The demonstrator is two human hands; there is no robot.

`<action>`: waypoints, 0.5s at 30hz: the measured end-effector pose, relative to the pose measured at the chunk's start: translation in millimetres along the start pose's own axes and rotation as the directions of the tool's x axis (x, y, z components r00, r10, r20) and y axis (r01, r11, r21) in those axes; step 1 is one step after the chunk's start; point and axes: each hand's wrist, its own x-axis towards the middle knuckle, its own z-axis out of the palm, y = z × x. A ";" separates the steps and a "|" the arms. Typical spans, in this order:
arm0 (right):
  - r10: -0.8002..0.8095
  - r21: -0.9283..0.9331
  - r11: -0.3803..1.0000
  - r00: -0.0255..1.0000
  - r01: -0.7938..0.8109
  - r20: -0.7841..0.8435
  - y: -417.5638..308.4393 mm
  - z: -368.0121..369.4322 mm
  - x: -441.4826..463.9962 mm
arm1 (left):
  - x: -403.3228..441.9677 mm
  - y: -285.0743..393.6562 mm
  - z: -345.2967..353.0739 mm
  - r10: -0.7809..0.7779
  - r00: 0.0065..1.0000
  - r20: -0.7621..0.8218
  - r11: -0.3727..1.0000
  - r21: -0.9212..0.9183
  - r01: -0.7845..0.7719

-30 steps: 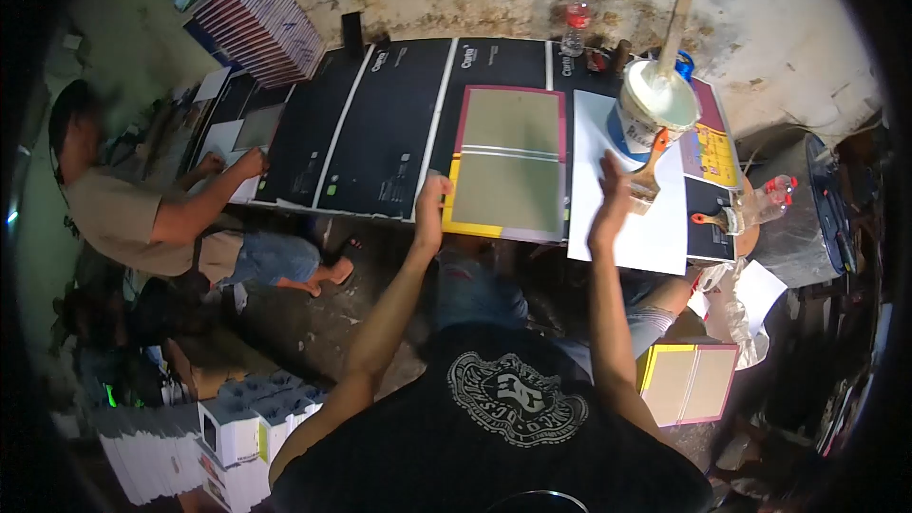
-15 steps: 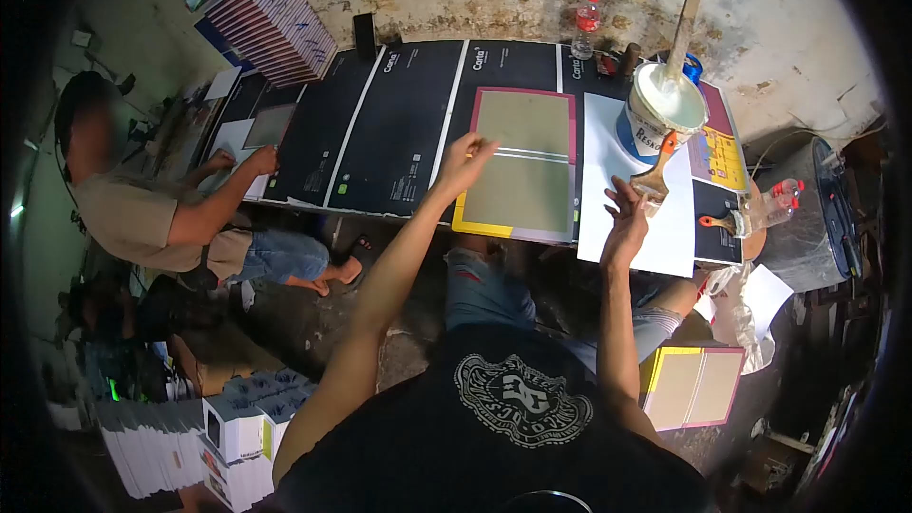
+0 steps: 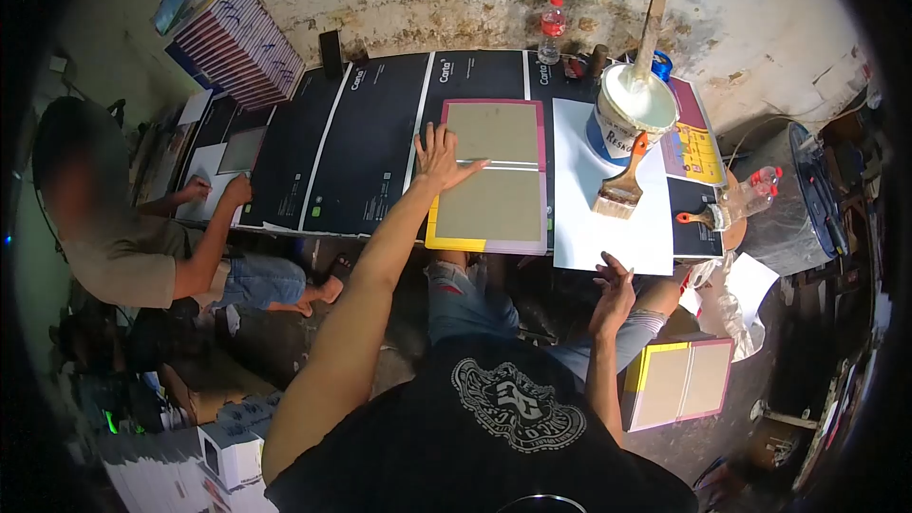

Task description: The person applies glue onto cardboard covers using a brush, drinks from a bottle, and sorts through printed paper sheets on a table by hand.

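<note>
My left hand (image 3: 439,160) lies flat with spread fingers on the left part of a book cover (image 3: 489,207). The cover shows two grey-beige boards, a pale double strip between them, and pink and yellow edges. At the near edge of a white sheet (image 3: 575,228) is my right hand (image 3: 613,299), its fingers loosely bent and apart, with nothing seen in them. Beyond it, a wide paintbrush (image 3: 621,192) with an orange handle slants in front of a bucket (image 3: 611,138) of white paste. A wooden stick (image 3: 652,24) stands in the bucket.
Black boards (image 3: 361,152) cover the table. A second brush (image 3: 703,218) and plastic bottles (image 3: 755,192) are at the right. Another cover (image 3: 679,385) lies low at my right. At the left a person (image 3: 133,237) works beside a tall book stack (image 3: 237,43).
My left hand has come down flat onto the cover with its fingers spread. My right hand has drawn back from the paintbrush toward me. The whole view has shifted slightly.
</note>
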 end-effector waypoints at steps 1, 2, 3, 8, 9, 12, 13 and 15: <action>0.003 -0.003 1.000 1.000 -0.003 0.013 -0.4 1.0 -2.7 | -0.1 1.9 -4.1 0.015 1.000 0.004 1.000 0.018 -0.015; -0.003 -0.015 1.000 1.000 0.003 0.029 -1.2 2.4 -4.2 | 0.4 2.9 -7.6 0.030 1.000 0.007 0.999 0.038 -0.030; -0.011 -0.023 1.000 0.999 0.012 0.046 -2.1 5.4 -5.6 | 2.6 3.5 -4.9 0.083 0.996 0.019 0.995 0.063 -0.084; -0.066 -0.033 0.997 0.988 0.071 0.143 -4.8 27.3 -9.3 | 8.7 12.5 -4.0 0.257 0.953 0.158 0.952 0.131 -0.279; -0.068 -0.026 0.997 0.984 0.073 0.165 -2.3 29.7 -10.3 | 8.2 12.7 -2.8 0.288 0.947 0.141 0.946 0.109 -0.304; -0.070 -0.024 0.997 0.978 0.076 0.199 1.7 34.3 -14.3 | 7.4 12.0 -6.2 0.365 0.926 0.096 0.930 0.003 -0.367; -0.057 -0.010 0.998 0.980 0.060 0.189 1.0 35.5 -16.6 | 7.1 12.9 -17.5 0.377 0.921 0.093 0.926 -0.063 -0.373; -0.050 -0.036 0.998 0.981 0.058 0.186 -6.0 34.3 -21.0 | 18.8 12.4 -25.9 0.363 0.923 0.128 0.929 -0.130 -0.347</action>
